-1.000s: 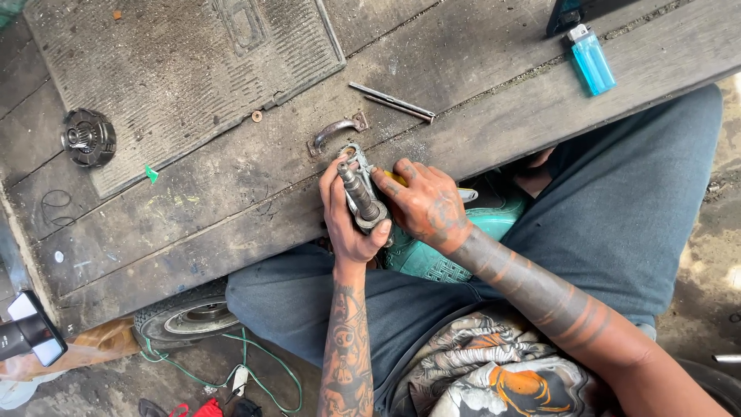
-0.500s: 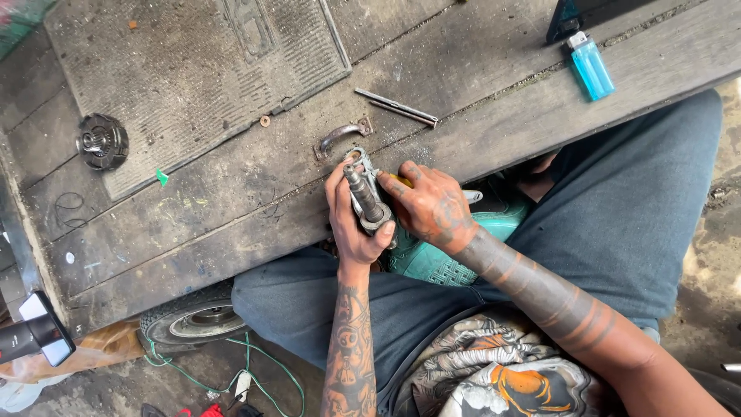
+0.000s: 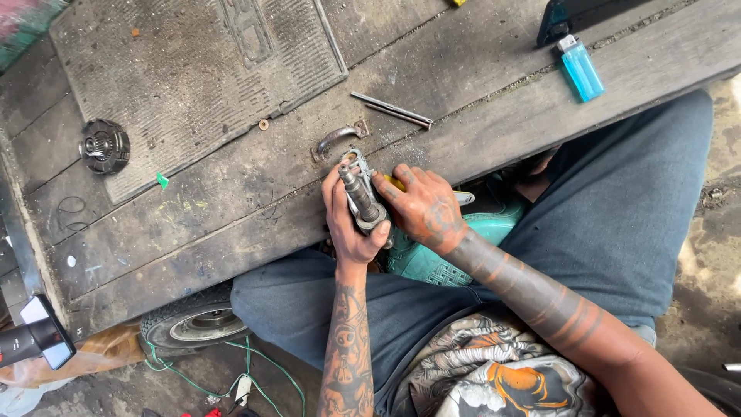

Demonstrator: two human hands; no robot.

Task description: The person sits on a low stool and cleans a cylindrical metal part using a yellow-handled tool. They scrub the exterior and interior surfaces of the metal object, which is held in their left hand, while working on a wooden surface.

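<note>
We hold a metal part [image 3: 361, 202] at the near edge of the wooden bench [image 3: 231, 201]. Our left hand [image 3: 347, 224] wraps tight around it from below. Our right hand [image 3: 423, 208] bends over it, fingers closed on a yellow tool [image 3: 395, 183]. A blue lighter [image 3: 580, 69] lies well apart.

Tattooed forearms, banded right arm, inked right hand [image 3: 423, 210], blue jeans, printed grey-orange shirt

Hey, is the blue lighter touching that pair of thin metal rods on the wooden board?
Apart. The head view shows the blue lighter lying well to the right of the metal rods, with bare wooden board between them.
</note>
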